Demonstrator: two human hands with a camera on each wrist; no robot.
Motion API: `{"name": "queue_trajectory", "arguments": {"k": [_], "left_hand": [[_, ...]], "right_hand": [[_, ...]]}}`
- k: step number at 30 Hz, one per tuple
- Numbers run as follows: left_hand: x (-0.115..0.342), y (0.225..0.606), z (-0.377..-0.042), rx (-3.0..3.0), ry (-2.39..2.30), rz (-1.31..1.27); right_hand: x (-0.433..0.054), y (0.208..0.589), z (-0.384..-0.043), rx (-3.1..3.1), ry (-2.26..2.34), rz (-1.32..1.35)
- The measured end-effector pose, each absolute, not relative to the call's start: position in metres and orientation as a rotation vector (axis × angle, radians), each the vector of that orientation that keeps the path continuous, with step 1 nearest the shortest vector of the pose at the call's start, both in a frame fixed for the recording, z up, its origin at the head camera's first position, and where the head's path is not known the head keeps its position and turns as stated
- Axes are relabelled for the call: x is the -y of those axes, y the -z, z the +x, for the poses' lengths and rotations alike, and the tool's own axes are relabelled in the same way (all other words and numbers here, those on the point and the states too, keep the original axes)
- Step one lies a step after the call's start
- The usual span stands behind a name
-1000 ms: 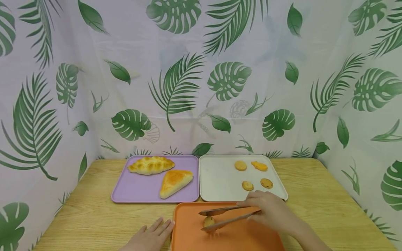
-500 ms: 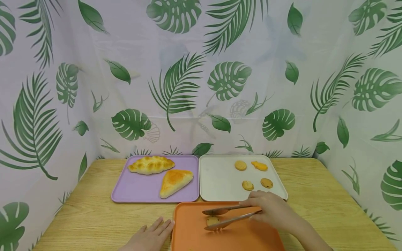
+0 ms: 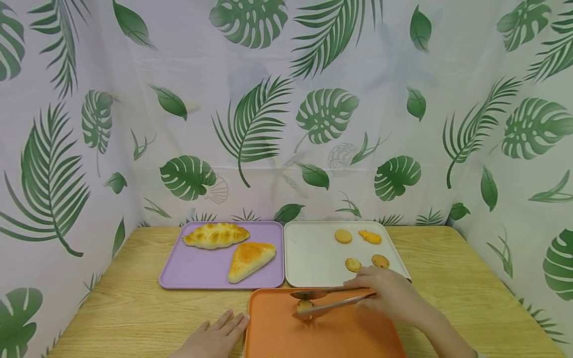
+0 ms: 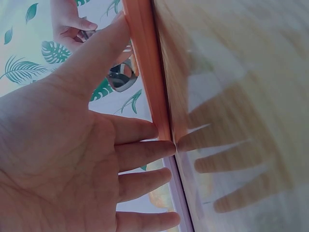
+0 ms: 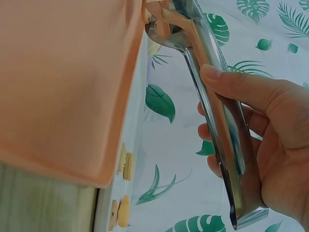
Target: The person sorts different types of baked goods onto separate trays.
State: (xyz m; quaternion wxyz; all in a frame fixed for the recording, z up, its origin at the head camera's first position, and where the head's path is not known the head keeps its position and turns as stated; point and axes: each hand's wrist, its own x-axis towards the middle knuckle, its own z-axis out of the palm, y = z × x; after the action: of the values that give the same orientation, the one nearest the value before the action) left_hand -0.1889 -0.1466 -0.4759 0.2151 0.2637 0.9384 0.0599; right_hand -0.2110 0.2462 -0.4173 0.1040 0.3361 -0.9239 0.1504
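Note:
My right hand (image 3: 387, 296) grips metal tongs (image 3: 333, 305) by the handles, thumb on one arm and fingers around the other in the right wrist view. The tong tips sit on either side of a small round cookie (image 3: 305, 304) with dark specks, over the upper part of the orange tray (image 3: 277, 335). Part of the cookie is hidden behind the nearer arm. At the tray's left edge lies my left hand (image 3: 214, 335), its fingers straight and spread, fingertips right at the rim. The left wrist view shows its palm (image 4: 72, 159) and nothing held.
Behind the orange tray stands a cream tray (image 3: 309, 268) with a round biscuit (image 3: 343, 236), a fish-shaped cracker (image 3: 370, 237) and two more cookies. Left of it, a purple tray (image 3: 192, 273) bears a braided loaf (image 3: 216, 235) and a triangular bread (image 3: 250, 261). A leaf-print curtain (image 3: 268, 64) encloses the table.
The tongs and my right hand have shifted a little right and then away from me, and the cookie has moved with them. My left hand stays at the tray edge.

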Motion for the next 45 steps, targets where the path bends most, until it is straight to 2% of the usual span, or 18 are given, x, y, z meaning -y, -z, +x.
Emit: {"name": "queue_trajectory", "arguments": {"k": [18,45], "left_hand": [[0.147,0.476,-0.189,-2.581,-0.179,0.716],[0.149,0.48,-0.19,-2.594,-0.179,0.74]], "right_hand": [[-0.272,0.396,-0.249,2.752,-0.465,0.823],[-0.273,0.424,-0.338,2.955,-0.389,0.445]]}}
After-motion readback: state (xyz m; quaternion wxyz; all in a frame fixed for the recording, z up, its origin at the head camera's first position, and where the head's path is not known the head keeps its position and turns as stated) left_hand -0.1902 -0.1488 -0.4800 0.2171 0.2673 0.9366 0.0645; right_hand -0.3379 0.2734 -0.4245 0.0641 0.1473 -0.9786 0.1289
